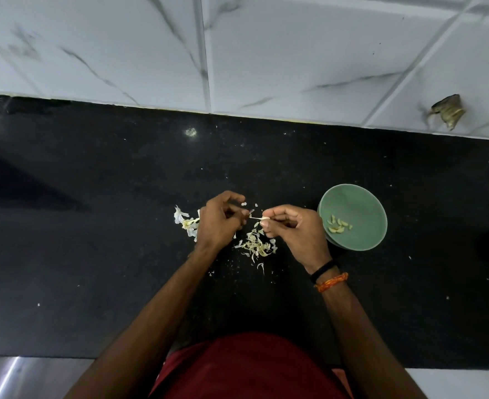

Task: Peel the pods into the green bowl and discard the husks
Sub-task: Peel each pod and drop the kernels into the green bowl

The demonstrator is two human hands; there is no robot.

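Nearest the camera is the person's red garment [249, 367], with both forearms reaching forward over the black countertop [93, 254]. No brand, label or readable writing appears on anything here. On the right wrist sit a black band [324, 270] and, just behind it toward the elbow, an orange thread bracelet [332, 282].

The right hand [292, 228] has its fingers curled in, and thumb and fingertips pinch a small pale pod [264, 218] at its left-hand end. The left hand [223, 220] faces it, fingers also curled, and seems to pinch the far tip of a thin pale strip [255, 218] that stretches between the two hands; the contact point is small and partly shadowed, so the grip there is hard to make out for certain.

Directly below the gap between the hands, on the counter, lies a loose heap of papery husks [256, 244], with a few stray flakes scattered nearer the body. To the left of the left hand, partly hidden behind it, is a second cluster of white skins and stalk [184, 221].

Just right of the right hand, nearly touching the knuckles, stands the green bowl [352, 216], holding several peeled pale cloves [339, 225] toward its left side.

Beyond the hands the counter meets a white marble-veined tiled wall [237, 53]; far right on it is a brownish patch [448, 111].
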